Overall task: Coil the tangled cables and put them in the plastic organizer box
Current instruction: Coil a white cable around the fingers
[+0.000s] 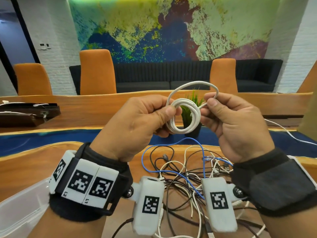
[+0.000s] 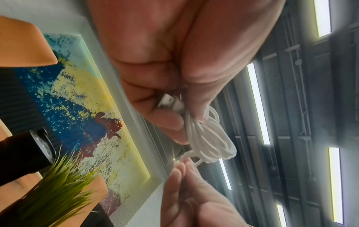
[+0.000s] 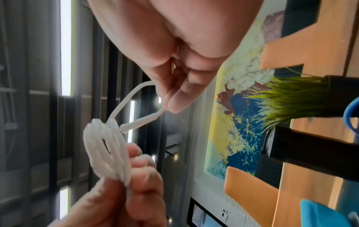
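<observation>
Cables (image 1: 187,170) lie tangled on the wooden table (image 1: 25,167) right below the wrists: thin round cords in white, dark brown and one bright blue, looped over each other in a loose heap, a few small plugs showing among them. At the near left edge sits the box (image 1: 20,203), clear frosted plastic with a rounded rim, only a corner in view.

Above the heap both hands are raised. The left hand (image 1: 135,121) is curled round a white cord (image 1: 184,115), thumb and fingers pinching a neat round coil of several smooth turns; the left wrist view shows a white plug (image 2: 170,103) tucked between thumb and fingers (image 2: 167,121). The right hand (image 1: 235,122) pinches the cord's free end between thumb and forefinger, just beside the coil, and one wider loop arcs up from the coil to that pinch.

Behind the coil stands a plant (image 1: 192,107), stiff green blades in a dark pot. Farther off a blue glossy band runs through the table, then orange padded chairs (image 1: 97,73), a dark ribbed sofa (image 1: 171,74) and a mottled, many-coloured mural (image 1: 171,28) on white brick.
</observation>
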A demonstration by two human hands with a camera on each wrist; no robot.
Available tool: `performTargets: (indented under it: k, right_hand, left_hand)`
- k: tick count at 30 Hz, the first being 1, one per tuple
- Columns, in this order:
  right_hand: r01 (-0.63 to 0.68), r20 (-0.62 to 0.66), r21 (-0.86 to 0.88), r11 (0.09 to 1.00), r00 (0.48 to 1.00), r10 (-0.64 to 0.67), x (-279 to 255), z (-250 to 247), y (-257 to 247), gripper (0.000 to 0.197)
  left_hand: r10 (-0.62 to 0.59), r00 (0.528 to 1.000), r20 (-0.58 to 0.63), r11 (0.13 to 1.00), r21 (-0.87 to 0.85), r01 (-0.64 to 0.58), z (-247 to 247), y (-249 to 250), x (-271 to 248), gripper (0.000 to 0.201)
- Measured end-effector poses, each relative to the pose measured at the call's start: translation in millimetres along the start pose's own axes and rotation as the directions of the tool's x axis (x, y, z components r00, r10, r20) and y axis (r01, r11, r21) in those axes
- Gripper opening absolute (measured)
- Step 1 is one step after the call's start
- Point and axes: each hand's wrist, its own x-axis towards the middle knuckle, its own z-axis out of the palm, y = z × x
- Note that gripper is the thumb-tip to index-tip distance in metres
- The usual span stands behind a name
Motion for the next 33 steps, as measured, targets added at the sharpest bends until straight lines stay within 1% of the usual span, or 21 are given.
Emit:
performTargets:
  k: [3,5,6,8,10,12,14,16,19,20,22,23,24,25,26,27,28,29,30,31,33]
  right_hand:
    - [-0.021,-0.001,0.026,0.999,1.0,0.021,-2.4,4.4,-0.6,0.02]
    - [-0.125,0.087,0.069,0.99,0.989,0.118,-5.3,7.4,-3.0,0.023]
    - [-0.194,0.153,0.074,0.978,0.971,0.181,-7.5,9.0,-4.1,0.022]
    - [-0.326,0.287,0.058,0.944,0.911,0.297,-11.8,9.8,-3.3,0.023]
    - [-0.429,0.42,0.064,0.901,0.831,0.366,-14.1,8.2,0.0,0.031]
    - [-0.515,0.532,0.1,0.851,0.75,0.392,-14.7,6.1,1.9,0.039]
    - [-0.568,0.593,0.114,0.815,0.697,0.403,-16.0,5.6,0.0,0.04]
    - [-0.569,0.591,0.062,0.82,0.683,0.43,-18.3,8.5,-4.7,0.034]
    - [-0.533,0.493,-0.007,0.846,0.734,0.466,-21.0,14.6,-10.8,0.018]
    - [-0.496,0.469,-0.026,0.868,0.761,0.449,-21.3,15.9,-12.9,0.018]
    - [-0.365,0.404,-0.127,0.922,0.83,0.384,-19.5,14.8,-16.4,0.022]
    - [-0.271,0.358,-0.223,0.936,0.871,0.337,-17.8,12.1,-18.9,0.023]
    - [-0.161,0.307,-0.348,0.924,0.911,0.274,-15.5,7.8,-21.9,0.022]
    - [-0.037,0.261,-0.497,0.867,0.946,0.19,-12.4,1.6,-24.9,0.022]
    - [0.088,0.23,-0.648,0.757,0.97,0.085,-8.8,-6.2,-28.2,0.021]
    - [0.199,0.224,-0.772,0.604,0.974,-0.034,-4.7,-14.6,-30.5,0.02]
    - [0.27,0.231,-0.851,0.451,0.963,-0.142,-1.5,-22.0,-33.3,0.018]
    - [0.304,0.231,-0.891,0.338,0.943,-0.239,1.7,-28.8,-34.9,0.017]
    - [0.314,0.22,-0.909,0.274,0.92,-0.324,5.4,-35.3,-35.2,0.016]
    - [0.312,0.202,-0.918,0.245,0.9,-0.387,8.9,-41.4,-34.1,0.016]
    - [0.276,0.146,-0.932,0.235,0.879,-0.455,15.3,-52.4,-32.3,0.025]
  left_hand:
    - [0.008,1.0,-0.002,1.0,-0.003,-0.008,3.7,-1.0,0.5,0.019]
    - [0.029,0.999,-0.019,0.999,0.024,-0.028,4.8,-2.2,1.5,0.019]
    - [0.048,0.998,-0.033,0.998,0.051,-0.046,5.0,-3.5,2.3,0.019]
    - [0.092,0.994,-0.061,0.991,0.102,-0.086,5.3,-6.2,3.9,0.02]
    - [0.145,0.985,-0.089,0.98,0.149,-0.131,5.9,-6.8,4.5,0.02]
    - [0.198,0.974,-0.108,0.959,0.226,-0.17,5.9,-6.3,4.5,0.019]
    - [0.242,0.963,-0.118,0.924,0.33,-0.192,6.7,-7.0,4.8,0.018]
    - [0.27,0.955,-0.124,0.89,0.411,-0.198,8.7,-8.9,5.2,0.019]
    - [0.299,0.946,-0.121,0.843,0.497,-0.203,10.3,-11.4,5.8,0.019]
    - [0.307,0.943,-0.132,0.833,0.516,-0.199,9.5,-10.9,5.7,0.019]
    - [0.305,0.937,-0.17,0.827,0.535,-0.172,3.0,-10.3,5.8,0.02]
    - [0.296,0.936,-0.19,0.825,0.546,-0.15,-2.8,-10.6,5.8,0.021]
    - [0.282,0.936,-0.212,0.82,0.56,-0.12,-9.9,-10.8,5.6,0.022]
    - [0.265,0.935,-0.234,0.813,0.576,-0.087,-18.2,-11.8,5.1,0.023]
    - [0.247,0.936,-0.251,0.806,0.589,-0.054,-25.7,-12.7,4.8,0.023]
    - [0.23,0.939,-0.256,0.798,0.602,-0.032,-31.2,-13.7,4.5,0.021]
    - [0.217,0.945,-0.245,0.788,0.616,-0.021,-33.2,-13.8,4.1,0.019]
    - [0.207,0.952,-0.227,0.776,0.631,-0.018,-32.4,-13.7,3.8,0.019]
    - [0.197,0.957,-0.215,0.769,0.639,-0.014,-30.0,-13.3,3.7,0.02]
    - [0.185,0.961,-0.206,0.765,0.644,-0.009,-28.0,-13.1,3.8,0.021]
    - [0.169,0.968,-0.183,0.762,0.647,-0.011,-25.6,-12.4,4.0,0.023]
